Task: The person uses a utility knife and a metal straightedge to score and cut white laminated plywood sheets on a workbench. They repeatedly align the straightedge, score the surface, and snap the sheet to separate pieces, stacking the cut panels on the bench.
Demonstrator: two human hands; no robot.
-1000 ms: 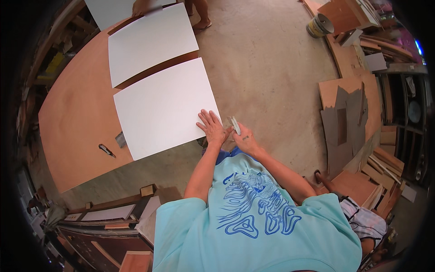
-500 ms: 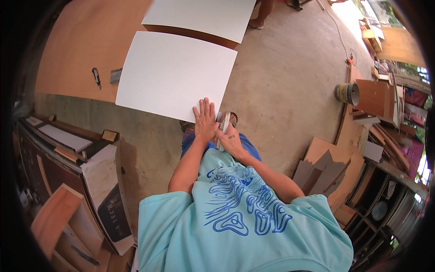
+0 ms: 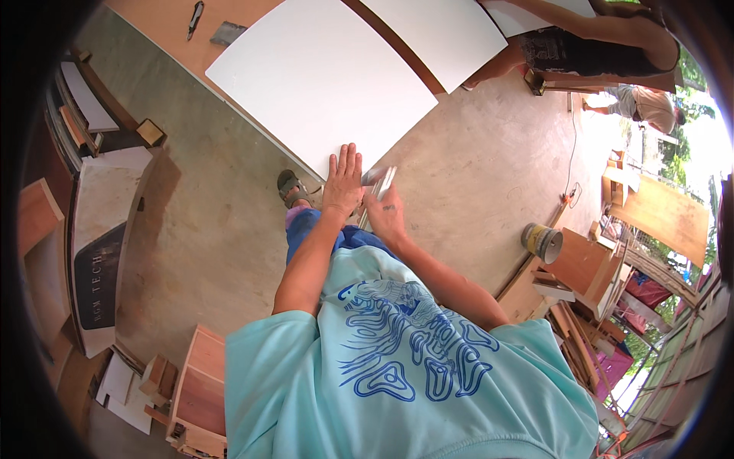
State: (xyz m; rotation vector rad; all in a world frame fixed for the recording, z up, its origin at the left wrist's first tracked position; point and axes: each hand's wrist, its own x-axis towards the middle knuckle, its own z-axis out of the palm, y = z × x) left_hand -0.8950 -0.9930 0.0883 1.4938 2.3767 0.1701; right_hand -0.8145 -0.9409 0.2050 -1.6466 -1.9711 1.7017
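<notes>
A white panel point(image 3: 321, 84) lies on the brown board point(image 3: 157, 17), with one corner pointing toward me. My left hand point(image 3: 344, 183) rests flat on that corner, its fingers stretched out. Just beside it, my right hand point(image 3: 386, 218) is closed round a flat, pale block with a greyish face point(image 3: 384, 182), held at the panel's right edge. Its exact kind is unclear. Farther left on the brown board are a utility knife point(image 3: 196, 21) and a small grey flat piece point(image 3: 228, 33).
A second white panel point(image 3: 436, 38) lies beyond a narrow gap. Another person point(image 3: 604, 53) leans over a panel at the upper right. A bucket point(image 3: 541, 242) and stacked wood pieces point(image 3: 585, 264) stand right; a cabinet-like unit point(image 3: 107, 199) and a wooden box point(image 3: 202, 375) stand left.
My view has turned, so the panels appear rotated and the person at upper right shows more fully. My left hand stays on the corner; my right hand still grips the pale block beside it.
</notes>
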